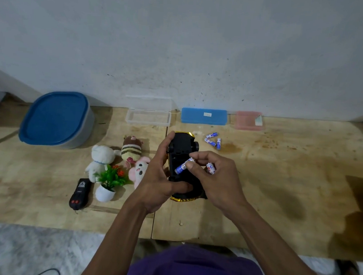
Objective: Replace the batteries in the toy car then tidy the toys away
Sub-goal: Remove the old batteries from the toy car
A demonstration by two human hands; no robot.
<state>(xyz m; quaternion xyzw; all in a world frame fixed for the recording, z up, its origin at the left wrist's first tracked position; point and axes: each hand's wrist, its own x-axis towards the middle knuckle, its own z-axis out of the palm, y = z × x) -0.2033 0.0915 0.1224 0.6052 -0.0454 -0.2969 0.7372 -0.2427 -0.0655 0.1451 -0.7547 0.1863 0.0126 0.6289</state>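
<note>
The yellow toy car (182, 150) lies upside down at the table's middle, black underside up. My left hand (159, 176) grips it from the left, thumb across the near end. My right hand (214, 177) pinches a blue-and-white battery (182, 167) over the car's underside, and holds another battery (210, 168) between its fingers. Three loose batteries (213, 140) lie behind the car to the right. A black remote (79, 193) rests at the front left.
Three plush toys (119, 159) and a small potted plant (107, 184) sit left of the car. Along the wall stand a grey tub with blue lid (54, 119), an open clear box (148, 116), a blue case (204, 116) and a pink box (249, 120).
</note>
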